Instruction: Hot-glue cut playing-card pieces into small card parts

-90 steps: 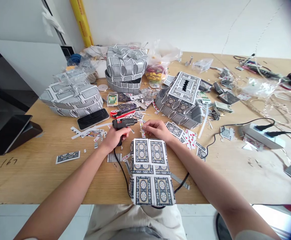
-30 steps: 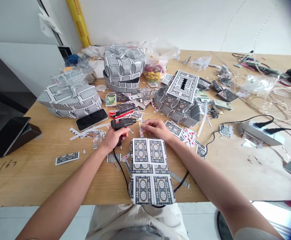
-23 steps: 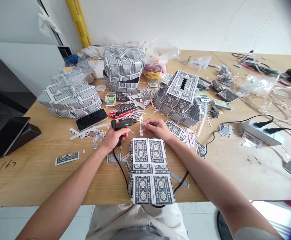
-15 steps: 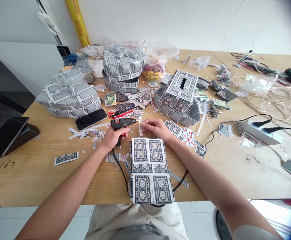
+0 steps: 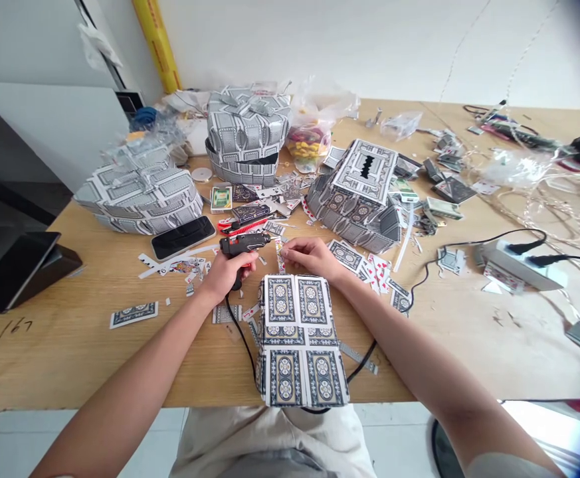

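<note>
My left hand [image 5: 226, 273] is wrapped round the handle of a black hot glue gun [image 5: 242, 244], whose nozzle points right. Close to that nozzle, my right hand [image 5: 312, 257] pinches a narrow strip cut from a playing card [image 5: 280, 255], with its printed face up. A box covered in blue-backed playing cards [image 5: 299, 337] lies just below both hands, near the table's front edge. From the glue gun a black cord runs down and passes behind this box. Whether the nozzle touches the strip is too small to tell.
Three woven card boxes stand further back: a left one [image 5: 143, 199], a tall one [image 5: 247, 136] and one with a slotted top [image 5: 357, 186]. A phone [image 5: 183, 238], a red utility knife [image 5: 242, 227] and card scraps lie around. A power strip [image 5: 521, 260] sits right.
The glue gun's nozzle has shifted slightly left and down at the card strip. My right hand still pinches the strip, and the box stays put.
</note>
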Available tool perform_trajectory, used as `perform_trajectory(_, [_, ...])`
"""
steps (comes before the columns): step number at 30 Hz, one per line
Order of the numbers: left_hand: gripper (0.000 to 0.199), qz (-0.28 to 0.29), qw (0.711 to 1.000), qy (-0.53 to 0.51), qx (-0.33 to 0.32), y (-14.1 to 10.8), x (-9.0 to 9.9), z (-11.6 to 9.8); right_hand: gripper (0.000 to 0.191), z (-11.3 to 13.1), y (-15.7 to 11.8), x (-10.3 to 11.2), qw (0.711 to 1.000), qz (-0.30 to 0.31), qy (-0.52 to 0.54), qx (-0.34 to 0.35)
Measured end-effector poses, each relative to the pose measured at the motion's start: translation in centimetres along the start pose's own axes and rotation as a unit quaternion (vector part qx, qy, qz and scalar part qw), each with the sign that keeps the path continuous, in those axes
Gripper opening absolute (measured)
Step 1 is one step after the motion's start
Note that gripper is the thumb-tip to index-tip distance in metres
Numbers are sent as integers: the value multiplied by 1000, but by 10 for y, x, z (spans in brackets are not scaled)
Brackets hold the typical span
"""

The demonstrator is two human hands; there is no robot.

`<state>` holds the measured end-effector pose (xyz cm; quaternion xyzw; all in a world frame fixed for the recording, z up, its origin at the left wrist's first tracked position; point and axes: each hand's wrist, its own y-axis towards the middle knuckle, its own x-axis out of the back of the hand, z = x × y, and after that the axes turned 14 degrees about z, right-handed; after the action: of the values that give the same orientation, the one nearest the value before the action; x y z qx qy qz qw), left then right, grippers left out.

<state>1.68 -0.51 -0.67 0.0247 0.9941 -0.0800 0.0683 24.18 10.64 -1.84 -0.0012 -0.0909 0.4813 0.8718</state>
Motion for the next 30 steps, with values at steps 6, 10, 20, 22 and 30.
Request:
perform_trajectory(6, [30, 17, 1000, 6, 4, 0, 2, -1, 47, 0, 0, -1, 1000, -1, 6, 5])
perform_trajectory(10, [28, 31, 999, 20, 5, 0, 4, 0, 49, 0, 1, -1, 1000, -11, 12, 5])
perform_trajectory(20, [27, 30, 999, 26, 9, -1, 2, -2, 43, -4, 1, 1, 1000, -17, -3, 0])
perform_trajectory(22, [27, 23, 1000, 17, 6, -2, 0, -5, 43, -4, 0, 1, 1000, -12, -7, -4])
perform_trajectory(30, [33, 6, 997, -80, 13, -1, -2, -14, 46, -6, 2, -1, 998, -51, 44, 9])
